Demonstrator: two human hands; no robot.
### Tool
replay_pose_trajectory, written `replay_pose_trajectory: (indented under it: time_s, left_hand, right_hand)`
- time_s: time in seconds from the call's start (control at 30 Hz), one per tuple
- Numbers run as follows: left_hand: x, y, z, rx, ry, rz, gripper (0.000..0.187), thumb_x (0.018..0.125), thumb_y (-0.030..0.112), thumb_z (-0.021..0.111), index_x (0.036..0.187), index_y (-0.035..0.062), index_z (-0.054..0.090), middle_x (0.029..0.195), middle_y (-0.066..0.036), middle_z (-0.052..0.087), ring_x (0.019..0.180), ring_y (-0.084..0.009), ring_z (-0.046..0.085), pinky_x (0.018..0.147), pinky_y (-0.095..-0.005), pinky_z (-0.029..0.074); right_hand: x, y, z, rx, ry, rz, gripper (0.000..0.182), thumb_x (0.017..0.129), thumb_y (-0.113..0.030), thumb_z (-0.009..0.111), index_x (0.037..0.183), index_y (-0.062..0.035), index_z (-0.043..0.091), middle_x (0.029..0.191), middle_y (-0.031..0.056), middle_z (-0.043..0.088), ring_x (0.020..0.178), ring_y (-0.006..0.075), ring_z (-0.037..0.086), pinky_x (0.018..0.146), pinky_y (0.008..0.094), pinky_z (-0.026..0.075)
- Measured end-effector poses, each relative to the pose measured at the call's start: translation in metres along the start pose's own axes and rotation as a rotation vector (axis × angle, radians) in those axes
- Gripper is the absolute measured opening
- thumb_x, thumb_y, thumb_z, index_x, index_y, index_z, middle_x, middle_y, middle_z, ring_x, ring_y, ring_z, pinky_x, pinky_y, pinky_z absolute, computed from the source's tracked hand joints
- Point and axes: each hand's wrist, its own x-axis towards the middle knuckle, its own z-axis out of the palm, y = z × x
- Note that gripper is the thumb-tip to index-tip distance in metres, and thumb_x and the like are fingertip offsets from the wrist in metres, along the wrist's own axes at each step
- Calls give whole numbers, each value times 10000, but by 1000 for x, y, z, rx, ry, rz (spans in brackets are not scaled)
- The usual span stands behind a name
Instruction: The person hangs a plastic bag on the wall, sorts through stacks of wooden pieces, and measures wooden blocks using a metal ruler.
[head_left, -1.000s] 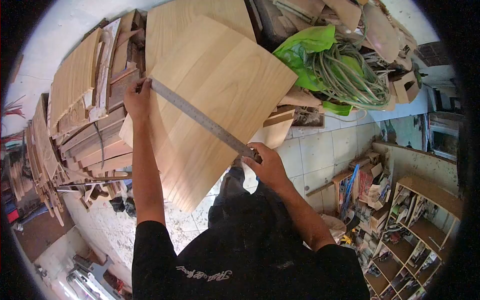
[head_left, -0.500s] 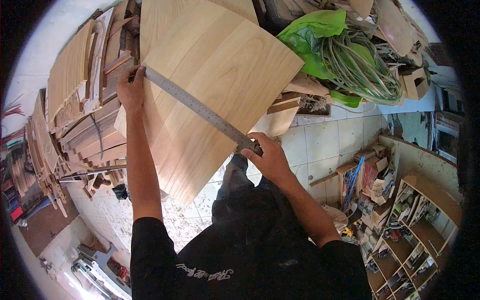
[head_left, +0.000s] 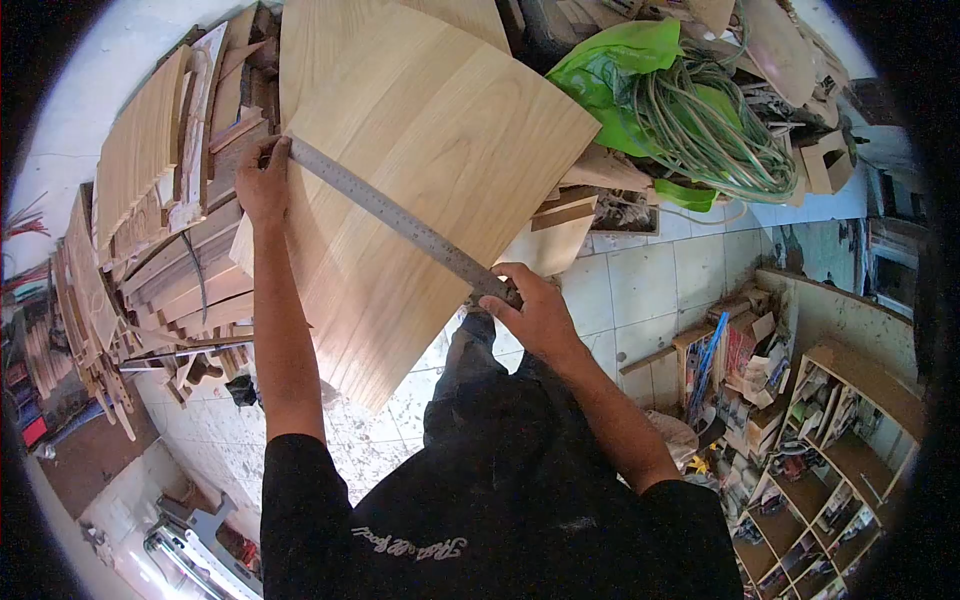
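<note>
A metal ruler (head_left: pixel 385 210) lies across a pale wooden panel (head_left: pixel 430 130), running from the panel's left edge down to its lower right edge. At the upper left end of the ruler, my left hand (head_left: pixel 263 182) pinches the tip between thumb and fingers, right at the panel's edge. My right hand (head_left: pixel 533 312) is closed around the other end, where a darker part of the ruler shows beside the thumb. Another wooden board (head_left: pixel 320 40) lies partly under the panel at the top.
Stacked wood strips (head_left: pixel 150 150) line the left side. At the upper right, a coiled hose or cable (head_left: pixel 705 125) lies over a bright green plastic sheet (head_left: pixel 620 65). A compartment shelf (head_left: pixel 840 450) full of small items stands at the lower right, on a tiled floor (head_left: pixel 640 280).
Both hands and the ruler hold almost the same place on the panel. The view has shifted very slightly.
</note>
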Motion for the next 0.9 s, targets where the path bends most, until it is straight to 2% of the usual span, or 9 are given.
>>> replay_pose_trajectory:
  time_s: [0.2,0.3,0.4,0.53,0.6,0.7,0.77,0.8,0.9]
  left_hand:
    - [2,-5,2,14,-33,-29,243,864,283,708,988,75,732,895,-115,723,831,-239,691,772,-342,515]
    - [7,-16,-13,-1,-81,-32,314,870,307,706,1037,41,714,947,-139,725,877,-280,694,793,-352,514]
    - [13,-26,-53,7,-389,-87,516,914,467,614,1107,-6,684,1047,-198,705,991,-338,671,867,-383,498]
    - [2,-100,-80,154,-655,-335,919,852,772,395,1206,-44,624,1213,-285,614,1174,-411,572,1005,-440,424]
    - [-1,-118,-86,333,-844,-432,957,779,796,496,1205,-52,622,1210,-288,614,1161,-400,584,997,-438,431]
    - [-10,-100,-88,192,-748,-466,993,700,810,583,1192,-51,633,1194,-278,627,1141,-386,602,957,-428,464]
    - [-11,-90,-87,161,-697,-455,971,668,802,622,1141,-45,663,1142,-272,650,1100,-372,626,922,-427,481]
    - [-12,-86,-90,149,-670,-456,960,652,798,642,1115,-42,678,1116,-268,661,1079,-366,638,905,-426,490]
    - [-18,-72,-96,111,-640,-516,896,613,777,693,971,-43,728,987,-260,695,971,-346,681,844,-415,514]
  right_hand:
    - [0,1,1,-21,18,-31,426,865,-306,716,1153,-32,564,839,135,649,730,235,645,690,366,506]
    - [0,5,1,-37,-80,41,514,862,-423,672,1168,-27,553,985,191,666,897,365,661,792,444,512]
    - [-5,13,5,-210,59,-3,569,783,-523,739,974,-10,584,698,156,616,610,305,605,604,411,483]
    - [0,15,-2,-359,-155,174,612,803,-608,668,928,-11,615,836,194,661,757,339,656,667,450,494]
    - [1,10,6,-247,-45,68,601,818,-591,666,921,-2,607,848,194,651,770,328,646,676,441,490]
    - [14,21,23,-107,185,-178,553,851,-526,677,895,18,585,853,172,614,763,295,588,686,406,473]
    - [19,18,26,-64,195,52,532,847,-497,699,889,20,580,795,145,596,711,281,553,679,392,468]
    - [18,11,29,27,267,48,549,846,-528,704,788,-7,540,695,55,529,645,158,497,594,328,436]
    - [18,7,34,97,303,85,517,847,-502,718,799,-18,541,685,39,525,658,135,527,613,307,465]
